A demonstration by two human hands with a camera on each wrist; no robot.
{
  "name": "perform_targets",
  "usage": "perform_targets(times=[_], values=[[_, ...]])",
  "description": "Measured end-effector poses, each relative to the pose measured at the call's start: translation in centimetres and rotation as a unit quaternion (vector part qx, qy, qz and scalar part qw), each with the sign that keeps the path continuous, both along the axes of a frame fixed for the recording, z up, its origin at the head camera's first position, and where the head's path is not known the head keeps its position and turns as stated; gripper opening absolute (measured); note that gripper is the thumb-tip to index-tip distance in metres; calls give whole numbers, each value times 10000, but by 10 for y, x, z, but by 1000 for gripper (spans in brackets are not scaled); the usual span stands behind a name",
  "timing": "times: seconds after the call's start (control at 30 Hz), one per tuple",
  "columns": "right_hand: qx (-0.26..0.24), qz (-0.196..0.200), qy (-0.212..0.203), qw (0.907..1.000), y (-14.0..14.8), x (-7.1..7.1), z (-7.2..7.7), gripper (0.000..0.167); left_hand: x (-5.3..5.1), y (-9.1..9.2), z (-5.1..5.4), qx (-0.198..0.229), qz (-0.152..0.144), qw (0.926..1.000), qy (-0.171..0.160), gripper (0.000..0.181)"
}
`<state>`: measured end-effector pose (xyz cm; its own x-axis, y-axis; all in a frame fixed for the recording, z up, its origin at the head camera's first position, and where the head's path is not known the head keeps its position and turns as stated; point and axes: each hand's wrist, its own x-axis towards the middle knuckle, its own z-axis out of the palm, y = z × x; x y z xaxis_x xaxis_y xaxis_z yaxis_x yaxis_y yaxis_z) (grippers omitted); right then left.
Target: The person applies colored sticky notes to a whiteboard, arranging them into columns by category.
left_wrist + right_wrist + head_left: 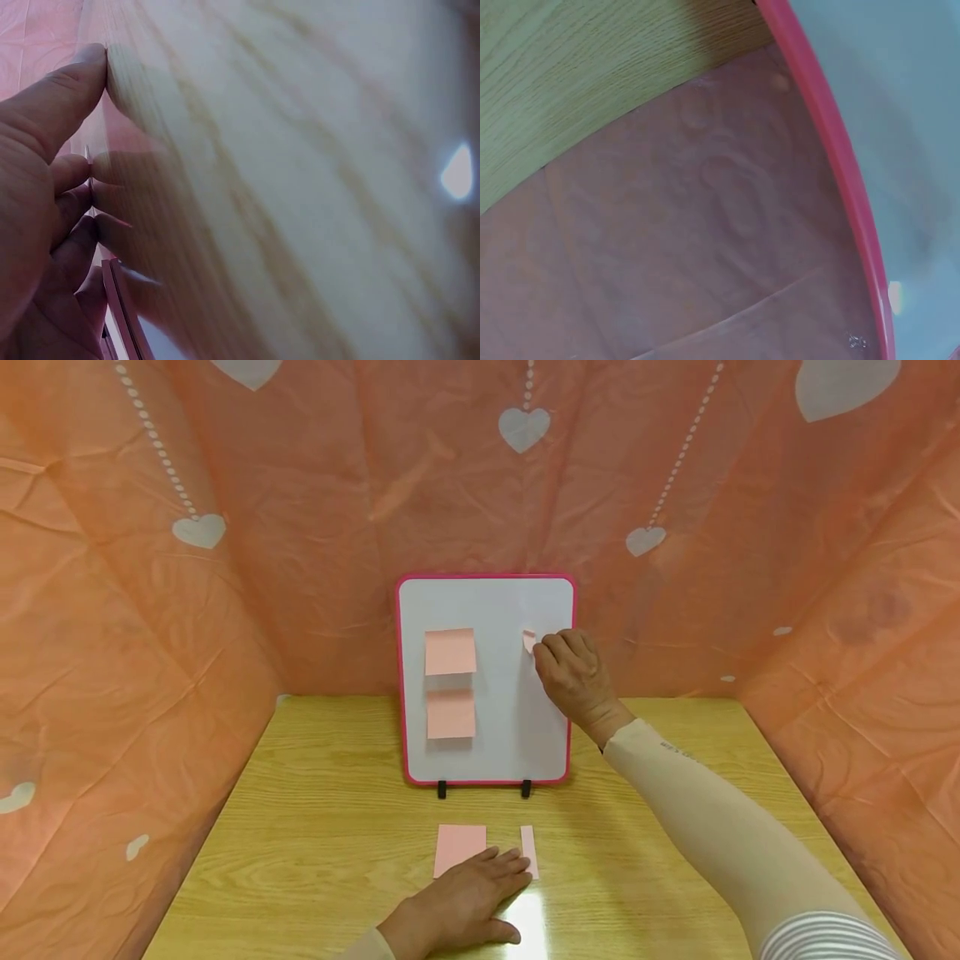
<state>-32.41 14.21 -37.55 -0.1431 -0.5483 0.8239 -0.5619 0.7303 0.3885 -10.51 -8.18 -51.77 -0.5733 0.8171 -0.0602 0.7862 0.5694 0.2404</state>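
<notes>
A small whiteboard [498,610] with a pink rim stands upright. Two square pink sticky notes [450,652] are on its left half, one above the other. At its upper right, my right hand [573,670] pinches a small curled pink sticky note [528,641], mostly hidden by the fingers. My left hand [480,897] lies palm down on the table, fingers straight, fingertips on a narrow pale pink paper strip [528,842]. Left of that strip, a pink square of sticky notes [460,845] is partly covered by the hand. The right wrist view shows no fingers, only the board's pink rim [847,176].
Two black feet [442,789] hold the board up on the wood-grain table [322,810]. An orange cloth [322,527] with white hearts hangs behind and on both sides. Light glares on the table [528,918] by the left thumb.
</notes>
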Motion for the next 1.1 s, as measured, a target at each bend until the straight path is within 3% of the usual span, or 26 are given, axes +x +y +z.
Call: perform_targets(times=[0.3, 0.57, 0.9, 1.1], values=[[9, -9, -38, 10000, 1, -2, -8, 20, 0, 0, 0, 43, -10, 10000, 46, 77], [275, -261, -271, 9989, 2, -2, -14, 18, 0, 0, -1, 62, 40, 9999, -153, 78], [525, -351, -514, 9967, 2, -3, -23, 10, 0, -1, -1, 61, -11, 10000, 49, 78], [626, -368, -616, 9954, 2, -4, -28, 11, 0, -1, -3, 44, 3, 10000, -19, 78]])
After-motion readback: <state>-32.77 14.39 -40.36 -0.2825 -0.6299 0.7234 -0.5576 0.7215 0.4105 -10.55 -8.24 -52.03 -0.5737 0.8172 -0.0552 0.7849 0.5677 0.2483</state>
